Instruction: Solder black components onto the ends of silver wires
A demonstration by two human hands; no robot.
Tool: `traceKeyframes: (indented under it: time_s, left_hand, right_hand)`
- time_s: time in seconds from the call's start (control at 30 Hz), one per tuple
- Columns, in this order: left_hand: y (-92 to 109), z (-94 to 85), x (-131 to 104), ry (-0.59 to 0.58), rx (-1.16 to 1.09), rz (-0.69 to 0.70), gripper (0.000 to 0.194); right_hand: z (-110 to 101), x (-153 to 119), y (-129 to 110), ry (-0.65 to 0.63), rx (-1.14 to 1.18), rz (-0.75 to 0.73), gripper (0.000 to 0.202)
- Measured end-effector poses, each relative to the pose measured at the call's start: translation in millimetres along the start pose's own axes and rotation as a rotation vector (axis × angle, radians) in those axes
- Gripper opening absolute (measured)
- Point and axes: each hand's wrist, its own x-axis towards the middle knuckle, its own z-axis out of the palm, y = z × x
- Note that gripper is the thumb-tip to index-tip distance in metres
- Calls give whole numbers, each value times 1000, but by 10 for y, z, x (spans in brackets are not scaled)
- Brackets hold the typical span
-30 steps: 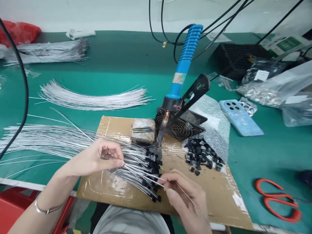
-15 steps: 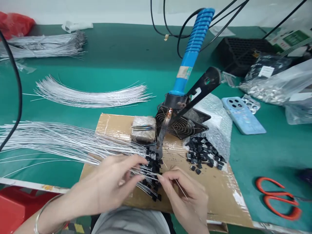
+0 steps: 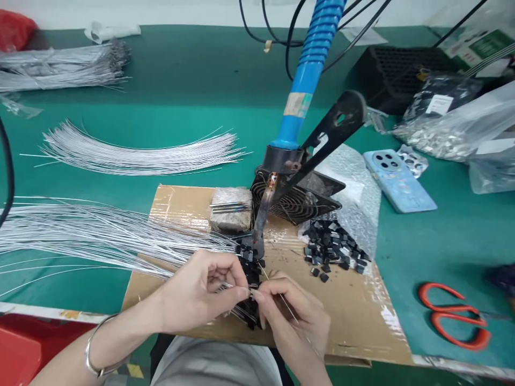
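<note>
My left hand (image 3: 217, 289) is closed in a pinch, its thumb and index fingertips meeting over a small piece I cannot make out. Right against them are the fingertips of my right hand (image 3: 295, 311), also pinched; a thin solder wire (image 3: 287, 306) runs through its fingers and slants up to the left. Beneath both hands lie small black connectors (image 3: 250, 273) on the ends of white wires (image 3: 120, 236), which stretch left in a loose bundle. Just above stands a soldering iron with a blue handle (image 3: 311, 64), its tip (image 3: 261, 220) pointing down over the connectors.
A cardboard sheet (image 3: 362, 327) covers the work spot. On it are a wrapped block (image 3: 231, 214) with metal rods, a black fan (image 3: 298, 201) and loose black pieces (image 3: 333, 244). Another wire bundle (image 3: 148, 158) lies behind. Rightward are a phone (image 3: 402, 185) and orange-handled scissors (image 3: 462, 321).
My left thumb and index finger have come together and moved right, meeting my right fingertips. The solder wire now shows above my right hand. The whole view has shifted slightly.
</note>
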Motion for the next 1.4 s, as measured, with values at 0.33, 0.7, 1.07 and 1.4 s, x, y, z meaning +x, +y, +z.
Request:
traceKeyframes:
  time_s: [0.33, 0.7, 1.07, 1.4]
  left_hand:
    - [-93, 51, 32, 269, 29, 15, 19]
    - [-79, 115, -1, 319, 62, 49, 21]
    - [-99, 158, 43, 359, 57, 0, 21]
    - [-178, 193, 2, 377, 85, 33, 24]
  right_hand:
    - [-177, 65, 185, 55, 294, 155, 53]
    - [36, 68, -150, 86, 224, 312, 12]
    - [33, 51, -113, 84, 327, 357, 22]
    - [94, 61, -149, 63, 532, 562, 21]
